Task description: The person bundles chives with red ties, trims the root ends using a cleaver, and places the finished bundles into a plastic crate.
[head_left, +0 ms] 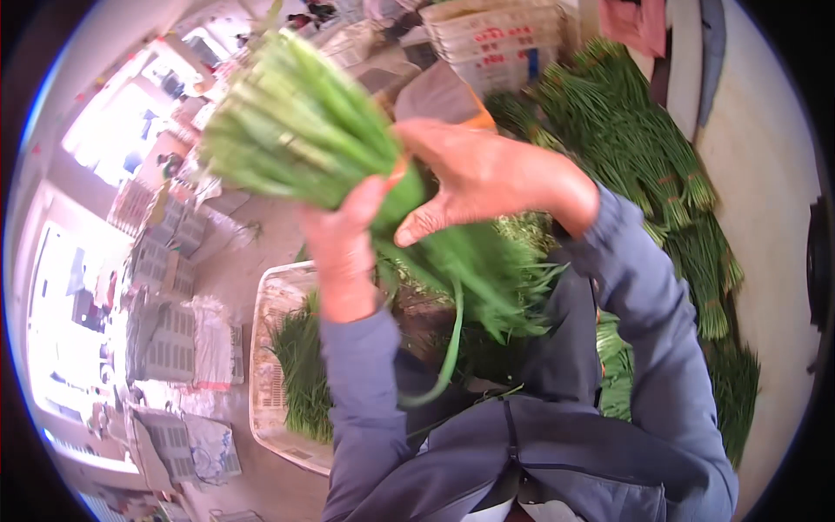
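A thick bunch of green chives is lifted in front of me, tilted, with its pale cut ends up and to the left. An orange band circles its middle, and the dark leaf tips hang down to the right, blurred by motion. My left hand grips the bunch from below, thumb beside the band. From the right, my right hand is curled round the leafy side just past the band; its fingertips are partly hidden behind the bunch. One loose long leaf dangles below.
A pale plastic crate with more chives stands at lower left of my lap. Banded bunches are heaped along the wall at right. Stacked white crates are at the back; grey crates stand at far left.
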`<state>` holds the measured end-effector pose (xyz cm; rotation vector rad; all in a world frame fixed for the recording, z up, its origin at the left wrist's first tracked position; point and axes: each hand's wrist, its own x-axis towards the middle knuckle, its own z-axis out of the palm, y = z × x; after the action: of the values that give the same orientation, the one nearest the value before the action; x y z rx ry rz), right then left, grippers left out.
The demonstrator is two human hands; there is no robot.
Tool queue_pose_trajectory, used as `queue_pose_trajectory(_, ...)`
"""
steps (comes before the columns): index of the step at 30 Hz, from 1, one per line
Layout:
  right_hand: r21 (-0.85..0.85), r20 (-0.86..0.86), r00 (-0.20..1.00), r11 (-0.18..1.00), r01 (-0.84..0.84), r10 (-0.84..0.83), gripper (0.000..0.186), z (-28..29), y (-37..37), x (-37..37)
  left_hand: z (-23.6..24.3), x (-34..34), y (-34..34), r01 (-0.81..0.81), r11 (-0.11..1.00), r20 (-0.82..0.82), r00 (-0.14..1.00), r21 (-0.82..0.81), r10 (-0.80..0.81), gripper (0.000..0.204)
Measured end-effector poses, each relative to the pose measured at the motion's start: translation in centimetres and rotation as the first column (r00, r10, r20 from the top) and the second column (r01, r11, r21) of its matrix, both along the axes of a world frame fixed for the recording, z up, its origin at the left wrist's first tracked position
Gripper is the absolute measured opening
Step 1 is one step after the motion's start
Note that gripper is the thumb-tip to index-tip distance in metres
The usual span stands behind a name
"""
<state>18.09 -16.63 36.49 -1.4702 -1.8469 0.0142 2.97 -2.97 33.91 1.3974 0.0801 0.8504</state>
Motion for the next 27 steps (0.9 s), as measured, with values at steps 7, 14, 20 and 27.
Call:
queue_pose_trajectory(7, -0.497, 0.113, 0.835, 0.697, 0.517, -0.538, 0.041, -31.6, 7.4, 13.6, -11.0, -0.2, 10.3, -0.053, 0.977, -0.449, 0.882, 0.206, 0.143, 0.077)
queue_pose_trajectory(14, -0.643, 0.043, 0.817, 0.610, 0.464, -0.575, 0.021, -39.2, 8.8, 9.5, -26.7, 2.1, 14.4, 0.156, 0.892, -0.804, 0.517, 0.425, 0.293, 0.094)
queue_pose_trajectory(20, -0.611, 0.010, 0.839, 0.661, 0.436, -0.544, 0.032, -32.4, 3.1, 12.2, -33.1, 2.3, 15.5, 0.397, 0.820, -0.911, 0.213, 0.411, 0.354, 0.128)
queue_pose_trajectory(27, -0.523, -0.074, 0.811, 0.715, 0.463, -0.580, 0.026, -30.6, -0.2, 8.3, -31.6, 8.6, 10.8, 0.260, 0.664, -0.714, 0.275, 0.700, 0.645, 0.140)
